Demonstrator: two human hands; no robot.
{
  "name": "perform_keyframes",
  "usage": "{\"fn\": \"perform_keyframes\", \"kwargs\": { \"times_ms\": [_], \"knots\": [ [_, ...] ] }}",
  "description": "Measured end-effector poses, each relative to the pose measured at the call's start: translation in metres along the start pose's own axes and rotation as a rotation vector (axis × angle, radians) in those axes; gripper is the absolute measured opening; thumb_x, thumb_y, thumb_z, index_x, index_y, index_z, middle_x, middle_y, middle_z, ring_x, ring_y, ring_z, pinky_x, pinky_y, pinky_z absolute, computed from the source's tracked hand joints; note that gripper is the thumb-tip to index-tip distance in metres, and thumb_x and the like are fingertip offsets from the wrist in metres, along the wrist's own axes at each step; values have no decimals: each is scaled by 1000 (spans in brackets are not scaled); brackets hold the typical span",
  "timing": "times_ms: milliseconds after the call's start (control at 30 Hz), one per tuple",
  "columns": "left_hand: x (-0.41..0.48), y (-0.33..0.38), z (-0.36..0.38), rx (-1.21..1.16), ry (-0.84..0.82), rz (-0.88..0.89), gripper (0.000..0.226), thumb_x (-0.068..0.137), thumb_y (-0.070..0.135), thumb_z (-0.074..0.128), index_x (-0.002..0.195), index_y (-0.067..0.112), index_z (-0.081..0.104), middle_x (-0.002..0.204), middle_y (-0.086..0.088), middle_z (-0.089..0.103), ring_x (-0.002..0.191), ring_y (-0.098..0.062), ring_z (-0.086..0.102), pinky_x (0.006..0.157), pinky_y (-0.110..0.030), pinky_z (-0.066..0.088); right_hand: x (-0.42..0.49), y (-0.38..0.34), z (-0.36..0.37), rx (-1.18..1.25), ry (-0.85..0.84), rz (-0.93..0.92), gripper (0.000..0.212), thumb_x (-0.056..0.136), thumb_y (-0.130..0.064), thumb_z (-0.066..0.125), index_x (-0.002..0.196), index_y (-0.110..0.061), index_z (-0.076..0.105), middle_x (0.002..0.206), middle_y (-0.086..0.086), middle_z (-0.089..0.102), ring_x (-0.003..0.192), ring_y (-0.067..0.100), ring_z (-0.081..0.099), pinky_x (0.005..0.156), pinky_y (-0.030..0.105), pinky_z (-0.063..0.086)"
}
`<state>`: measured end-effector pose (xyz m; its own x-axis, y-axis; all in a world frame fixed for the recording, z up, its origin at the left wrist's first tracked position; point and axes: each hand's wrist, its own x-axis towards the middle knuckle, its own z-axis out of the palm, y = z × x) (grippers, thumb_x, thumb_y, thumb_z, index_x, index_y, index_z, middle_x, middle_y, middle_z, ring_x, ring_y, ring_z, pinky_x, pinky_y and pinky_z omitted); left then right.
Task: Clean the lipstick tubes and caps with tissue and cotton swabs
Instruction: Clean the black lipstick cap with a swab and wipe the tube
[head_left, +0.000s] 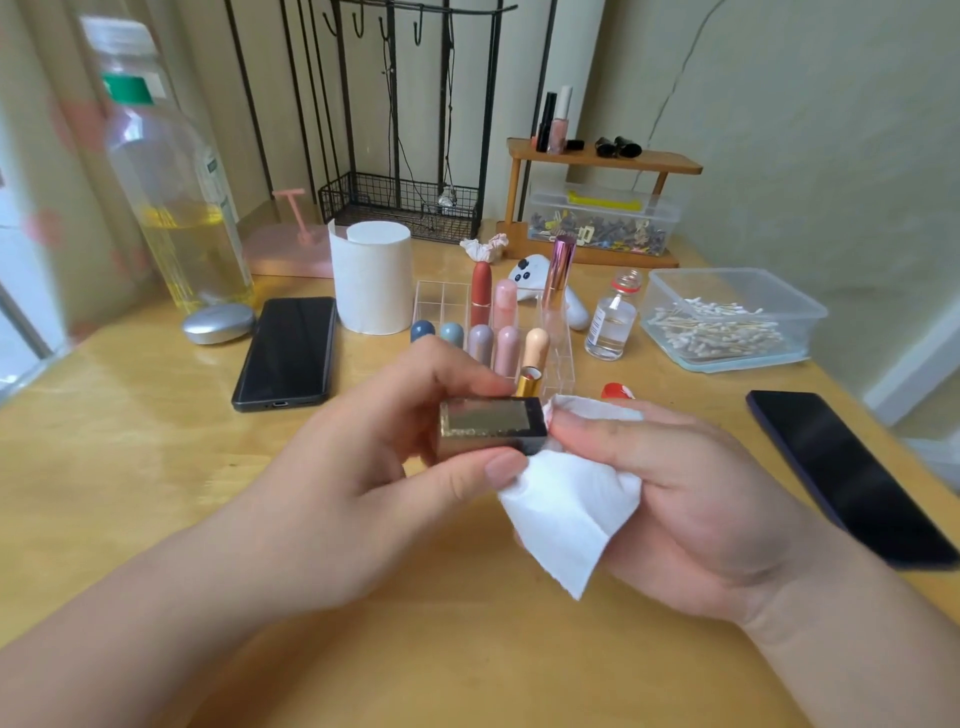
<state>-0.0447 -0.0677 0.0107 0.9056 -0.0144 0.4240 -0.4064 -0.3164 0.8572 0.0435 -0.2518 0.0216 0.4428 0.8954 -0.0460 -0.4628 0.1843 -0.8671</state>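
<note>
My left hand pinches a square black and gold lipstick cap between thumb and fingers, held sideways above the table. My right hand grips a white tissue and presses a pinched part of it against the cap's right end. Behind them a clear acrylic organizer holds several pastel lipstick tubes. A gold tube shows just behind the cap. A clear box of cotton swabs sits at the right.
On the wooden table: a black phone, a second phone at the right edge, a tissue roll, a small glass bottle, a red cap, a large oil bottle, a silver case, a crumpled tissue.
</note>
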Motion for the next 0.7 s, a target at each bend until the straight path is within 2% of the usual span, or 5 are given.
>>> {"fn": "perform_keyframes", "kwargs": {
  "times_ms": [167,267,367,533,700],
  "knots": [
    [3,-1,2,-532,-174,-437,38,89,43,67,98,10,50,61,-7,38,44,-20,29,40,-24,35,-3,1,1,-520,124,-210,28,95,-24,50,94,-14,76,84,-5,67,83,9,60,79,22,42],
    [3,1,-2,-749,-262,-686,59,87,56,62,106,3,45,60,-10,35,36,-16,29,36,-19,37,-6,2,2,-835,156,-349,29,99,-23,47,82,-11,68,66,2,43,67,8,42,64,19,35],
    [6,-3,-10,-880,-426,-835,54,89,61,59,96,8,49,59,-13,39,33,-15,36,34,-22,42,-6,1,6,-945,113,-443,33,101,-16,46,78,-31,66,66,-19,49,66,-4,45,65,8,36],
    [9,-10,-16,-1130,-483,-806,37,98,47,55,87,12,52,61,-7,40,39,-12,32,33,-18,39,-7,4,-2,-1034,126,-368,37,100,-24,47,77,2,57,67,11,39,62,16,35,58,25,30],
    [5,0,3,-942,-165,-664,36,87,42,63,79,9,51,60,-6,36,39,-11,30,30,-16,32,-3,5,-3,-855,156,-319,32,100,-18,46,72,-8,57,64,-6,40,63,5,38,59,16,33]
  ]
}}
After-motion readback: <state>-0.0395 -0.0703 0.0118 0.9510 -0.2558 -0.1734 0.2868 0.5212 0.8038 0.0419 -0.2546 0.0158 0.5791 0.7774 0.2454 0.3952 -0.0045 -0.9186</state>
